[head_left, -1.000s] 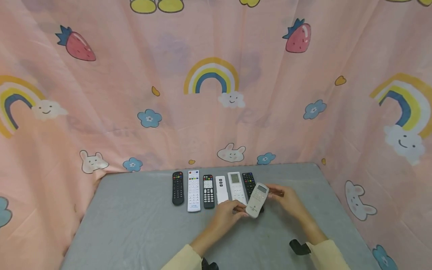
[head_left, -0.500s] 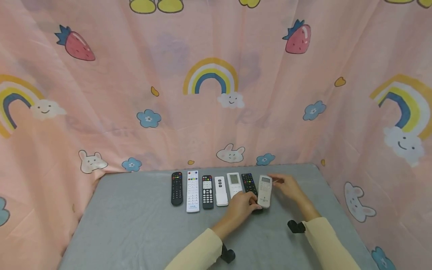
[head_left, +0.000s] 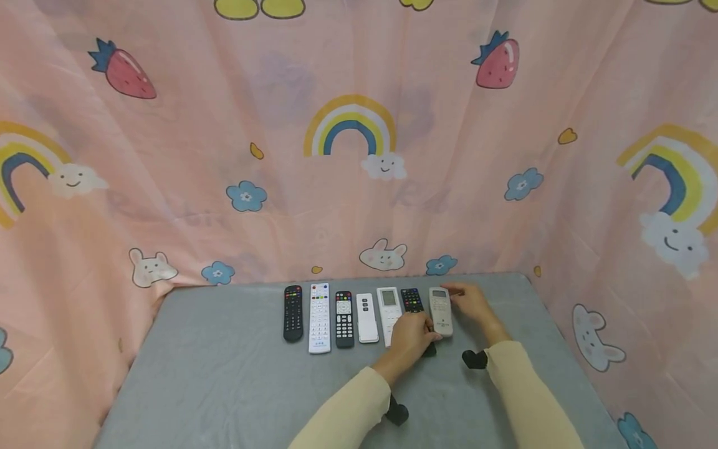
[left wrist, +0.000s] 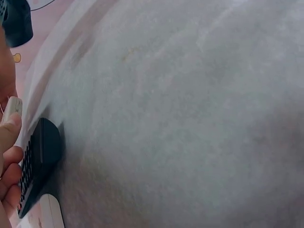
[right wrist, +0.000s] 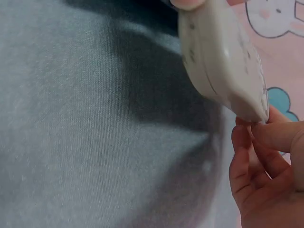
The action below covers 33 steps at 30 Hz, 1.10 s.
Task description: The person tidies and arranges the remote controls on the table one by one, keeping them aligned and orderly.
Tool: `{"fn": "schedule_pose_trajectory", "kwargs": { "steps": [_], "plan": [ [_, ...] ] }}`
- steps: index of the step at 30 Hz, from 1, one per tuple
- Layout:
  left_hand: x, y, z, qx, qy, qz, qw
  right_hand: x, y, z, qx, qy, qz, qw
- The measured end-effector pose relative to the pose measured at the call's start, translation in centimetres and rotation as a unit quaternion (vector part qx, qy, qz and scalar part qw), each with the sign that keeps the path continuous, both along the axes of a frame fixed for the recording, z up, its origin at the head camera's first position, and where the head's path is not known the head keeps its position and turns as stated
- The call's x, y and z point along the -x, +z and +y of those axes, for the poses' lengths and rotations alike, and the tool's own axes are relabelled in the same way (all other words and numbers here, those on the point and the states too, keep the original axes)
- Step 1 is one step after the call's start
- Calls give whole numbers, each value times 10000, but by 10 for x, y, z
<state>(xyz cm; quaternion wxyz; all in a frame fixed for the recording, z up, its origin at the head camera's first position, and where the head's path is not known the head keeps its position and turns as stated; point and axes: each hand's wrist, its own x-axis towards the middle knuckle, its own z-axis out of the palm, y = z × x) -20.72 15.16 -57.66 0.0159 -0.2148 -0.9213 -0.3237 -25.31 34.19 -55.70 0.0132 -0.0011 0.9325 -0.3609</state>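
A cream air-conditioner remote (head_left: 440, 312) with a small screen is held between both hands at the right end of a row of remotes. My left hand (head_left: 411, 337) pinches its near end, the thumb (left wrist: 9, 134) lying on it in the left wrist view. At its far end, my right hand (right wrist: 270, 175) pinches it between thumb and fingertip. In the right wrist view the cream remote is tilted over the cloth, with a shadow beneath. Under my left hand lies a black remote (head_left: 412, 299), its middle hidden.
Leftward in the row lie a white remote with a screen (head_left: 388, 302), a small white remote (head_left: 367, 318), a black remote (head_left: 344, 318), a long white remote (head_left: 320, 318) and another black remote (head_left: 293, 313). A grey cloth-covered table (head_left: 224, 386) meets a printed pink curtain (head_left: 359, 212).
Both hands have carried the cream remote right and away from me, past the black remote. It has turned from slanted to nearly in line with the others.
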Motion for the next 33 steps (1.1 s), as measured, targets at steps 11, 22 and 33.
{"fn": "schedule_pose_trajectory", "kwargs": {
  "steps": [11,22,33],
  "plan": [
    [1,0,10,329,185,-37,9993,11,-16,-4,2,-244,-101,9996],
    [6,-8,16,633,281,16,9976,14,-16,-7,167,-415,-590,9973],
    [8,-8,17,976,324,259,9944,14,-20,-8,287,-414,-532,9973]
  ]
}}
